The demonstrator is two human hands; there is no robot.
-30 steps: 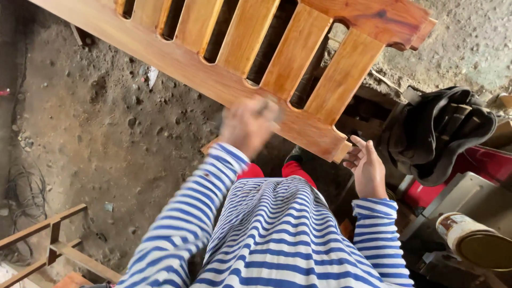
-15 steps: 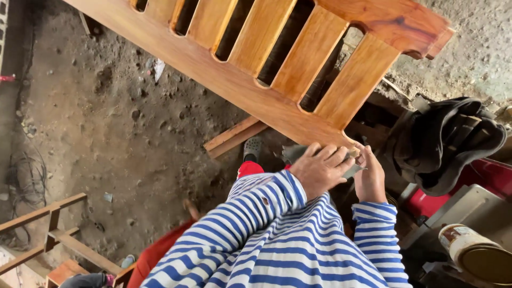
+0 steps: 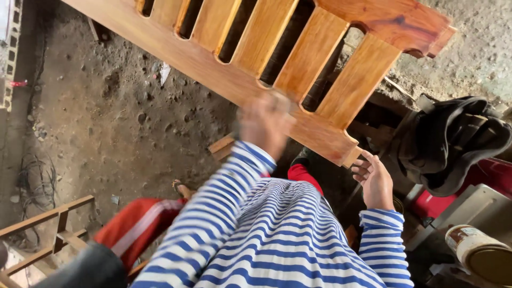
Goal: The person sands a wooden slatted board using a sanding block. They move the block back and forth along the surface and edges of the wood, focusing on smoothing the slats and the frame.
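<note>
Bare dirt floor (image 3: 106, 122) open left of the slatted wooden panel (image 3: 298, 58), right side crowded by black cloth bundle (image 3: 453, 138), tin can (image 3: 474, 253), narrow gaps between slats.

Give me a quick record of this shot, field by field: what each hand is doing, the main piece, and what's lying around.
Main piece: slatted wooden panel, glossy orange-brown, lying at a slant
Left hand: blurred, on the panel's lower rail; what it holds cannot be told
Right hand: fingers curled, at the panel's lower corner
Clothing: blue and white striped sleeves, red trousers
Right side: dark bundled cloth, tin can
Lower left: bare wooden frame
Ground: rough dirt floor
</note>
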